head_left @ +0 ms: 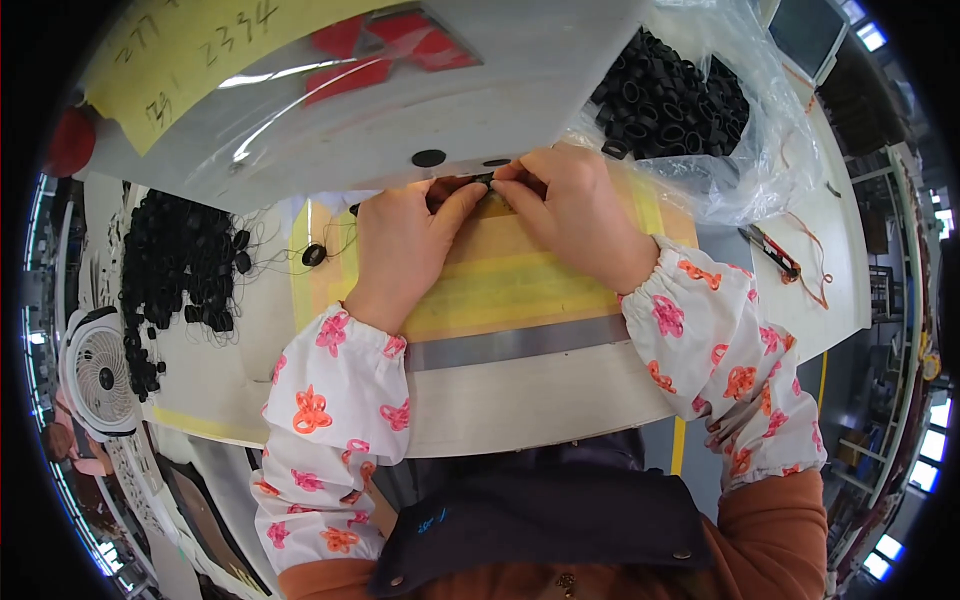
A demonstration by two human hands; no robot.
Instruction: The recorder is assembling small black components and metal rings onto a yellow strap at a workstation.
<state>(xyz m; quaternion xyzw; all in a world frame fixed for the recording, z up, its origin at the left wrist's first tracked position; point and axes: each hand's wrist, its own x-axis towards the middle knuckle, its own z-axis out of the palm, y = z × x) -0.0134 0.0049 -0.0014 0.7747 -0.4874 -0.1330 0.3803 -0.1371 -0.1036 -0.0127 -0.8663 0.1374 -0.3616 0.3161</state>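
We see our left hand (405, 240) and right hand (565, 205) pinching one small black ring (483, 178) together, tabletop (520, 395) below, bag of black rings (672, 95) near

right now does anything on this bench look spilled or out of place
Mostly orderly. One black ring lies alone beside the left hand, away from the heap of black rings at the left. Both hands, the right hand included, pinch a small black part.

Both hands (480, 225) crowd the small part (482, 179) under the panel (450, 90) that blocks the far side. Ring pile (175, 265) bars left, bagged rings (675, 95) far right. Near table edge (530, 400) lies open.
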